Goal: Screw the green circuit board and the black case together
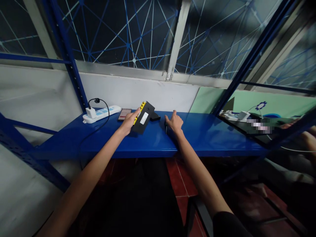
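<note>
My left hand (129, 121) grips a black box-shaped device (144, 117) with yellow tabs along one edge and a white label, tilted up off the blue metal shelf (202, 138). My right hand (174, 121) rests on the shelf just right of the device. Its fingers are curled down on a thin dark tool (166, 127) that I cannot make out. A small black part (155, 116) lies behind the device.
A phone (124, 114) lies left of the device. A white power strip (101, 113) with a plugged black cable sits at the shelf's left end. Blue rack posts stand left and right. More devices and chargers (240, 116) lie on the neighbouring shelf at right.
</note>
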Demonstrator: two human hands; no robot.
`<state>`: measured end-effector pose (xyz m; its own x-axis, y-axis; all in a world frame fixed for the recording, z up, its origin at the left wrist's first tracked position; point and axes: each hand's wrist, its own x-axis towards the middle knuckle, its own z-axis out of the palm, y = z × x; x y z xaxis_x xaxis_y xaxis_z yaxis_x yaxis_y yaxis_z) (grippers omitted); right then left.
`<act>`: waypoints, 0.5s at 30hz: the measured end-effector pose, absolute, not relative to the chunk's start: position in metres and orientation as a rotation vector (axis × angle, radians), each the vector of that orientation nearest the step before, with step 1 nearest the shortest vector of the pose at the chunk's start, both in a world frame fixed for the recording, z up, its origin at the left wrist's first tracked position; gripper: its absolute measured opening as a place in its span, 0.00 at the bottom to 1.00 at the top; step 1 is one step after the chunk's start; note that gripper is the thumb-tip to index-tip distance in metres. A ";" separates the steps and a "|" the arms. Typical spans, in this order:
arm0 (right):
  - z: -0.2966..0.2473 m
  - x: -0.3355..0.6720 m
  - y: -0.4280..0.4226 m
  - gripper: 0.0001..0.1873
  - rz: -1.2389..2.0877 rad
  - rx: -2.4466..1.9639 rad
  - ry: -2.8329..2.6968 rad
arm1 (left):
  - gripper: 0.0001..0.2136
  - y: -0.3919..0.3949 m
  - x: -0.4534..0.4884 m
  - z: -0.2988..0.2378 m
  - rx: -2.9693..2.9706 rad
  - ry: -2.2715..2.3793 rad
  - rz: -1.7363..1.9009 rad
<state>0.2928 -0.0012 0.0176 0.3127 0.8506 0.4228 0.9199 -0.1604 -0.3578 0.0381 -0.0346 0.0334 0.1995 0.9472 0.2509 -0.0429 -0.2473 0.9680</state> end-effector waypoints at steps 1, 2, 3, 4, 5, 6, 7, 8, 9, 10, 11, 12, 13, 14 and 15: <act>0.019 0.292 -0.002 0.33 -0.179 -1.945 -1.497 | 0.30 -0.032 0.046 0.035 1.389 0.828 1.206; 0.020 0.290 -0.003 0.31 -0.153 -1.839 -1.463 | 0.29 -0.028 0.053 0.035 1.315 0.766 1.187; 0.020 0.288 -0.004 0.30 -0.093 -1.721 -1.439 | 0.28 -0.023 0.061 0.035 1.241 0.725 1.176; 0.021 0.284 -0.004 0.30 0.021 -1.584 -1.457 | 0.27 -0.017 0.069 0.035 1.180 0.702 1.166; 0.021 0.280 -0.005 0.32 0.208 -1.450 -1.499 | 0.25 -0.010 0.077 0.035 1.125 0.716 1.178; 0.022 0.275 -0.005 0.34 0.441 -1.319 -1.532 | 0.22 -0.003 0.085 0.034 1.072 0.755 1.203; 0.022 0.271 -0.005 0.36 0.655 -1.208 -1.535 | 0.20 0.004 0.093 0.034 1.024 0.810 1.247; 0.023 0.268 -0.005 0.35 0.812 -1.115 -1.525 | 0.17 0.011 0.102 0.034 0.988 0.873 1.292; 0.024 0.266 -0.005 0.33 0.903 -1.048 -1.513 | 0.15 0.018 0.110 0.034 0.978 0.933 1.330; 0.025 0.265 -0.005 0.32 0.939 -1.012 -1.470 | 0.14 0.024 0.118 0.035 0.985 0.977 1.353; 0.026 0.266 -0.005 0.31 0.955 -0.996 -1.424 | 0.14 0.030 0.125 0.035 1.012 0.998 1.352; 0.027 0.268 -0.005 0.30 0.961 -0.986 -1.386 | 0.14 0.036 0.132 0.037 1.041 1.018 1.335; 0.028 0.271 -0.005 0.29 0.953 -0.992 -1.343 | 0.14 0.043 0.137 0.038 1.074 1.034 1.309; 0.028 0.275 -0.004 0.28 0.931 -1.006 -1.302 | 0.15 0.049 0.142 0.039 1.105 1.060 1.279; 0.028 0.279 -0.003 0.28 0.896 -1.027 -1.262 | 0.17 0.057 0.147 0.040 1.154 1.097 1.252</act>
<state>0.2790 -0.0030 0.0284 0.1093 0.9446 0.3094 0.0191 0.3092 -0.9508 0.1468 0.0569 0.0402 0.0277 0.9994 0.0205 -0.1113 -0.0173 0.9936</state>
